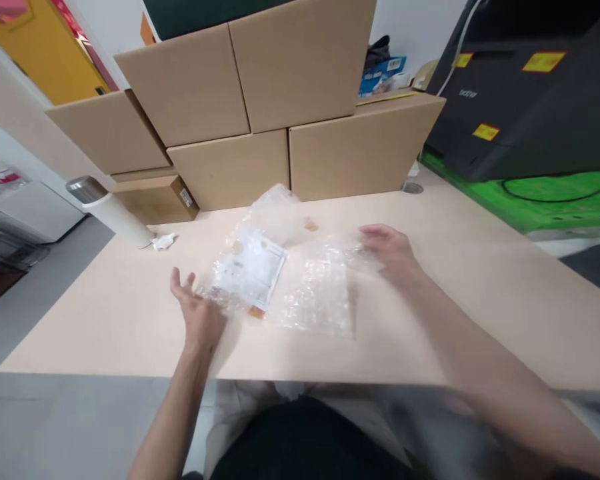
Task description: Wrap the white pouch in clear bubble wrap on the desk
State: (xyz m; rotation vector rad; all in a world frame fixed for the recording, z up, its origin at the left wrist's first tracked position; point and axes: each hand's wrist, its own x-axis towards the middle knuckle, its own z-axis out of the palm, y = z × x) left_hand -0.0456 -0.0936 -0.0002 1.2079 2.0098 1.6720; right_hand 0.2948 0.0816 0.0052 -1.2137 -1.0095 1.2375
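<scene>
A sheet of clear bubble wrap (313, 293) lies unfolded across the table between my hands. On its left part sits a flat white rectangular item (253, 267) with faint markings, partly covered by the film; I cannot make out its kind. My left hand (203, 317) pinches the wrap's left edge, its outer fingers raised. At the opposite side my right hand (393, 253) holds the wrap's right edge, slightly blurred, with the thumb hidden. Pieces of brown tape (256, 312) show at the near edge of the wrap and farther back.
Cardboard boxes (230, 170) stand stacked along the table's back edge. A white bottle with a metallic cap (123, 217) is at the back left, a crumpled tissue (163, 241) beside it. A black printer (520, 100) stands on a green surface (560, 200) at right.
</scene>
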